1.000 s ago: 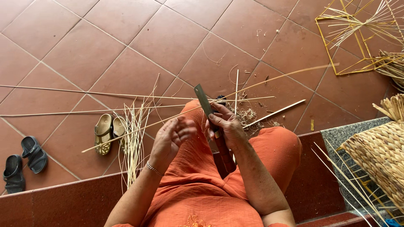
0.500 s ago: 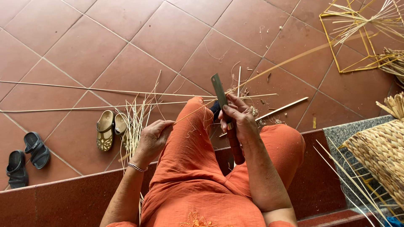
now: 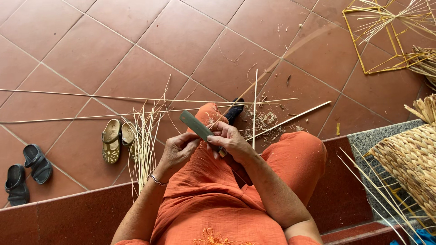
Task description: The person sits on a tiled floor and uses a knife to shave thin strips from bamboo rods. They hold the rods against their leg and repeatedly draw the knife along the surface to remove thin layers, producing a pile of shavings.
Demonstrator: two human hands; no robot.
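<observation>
Centrally, right hand (image 3: 229, 140) closed around flat green-grey blade (image 3: 196, 126), handle hidden in fist, left hand (image 3: 179, 149) pinching thin cane strip (image 3: 272, 68) beside blade, strip blurred beyond, woven basket (image 3: 408, 159) right of blade, cut off.

The left hand (image 3: 178, 152), which half a second ago hangs apart beside the knee, now meets the right hand (image 3: 229, 140) above the lap. The knife blade (image 3: 196, 127), earlier pointing nearly upright, now tilts leftward away from the right hand, over the orange-clad knee.
</observation>
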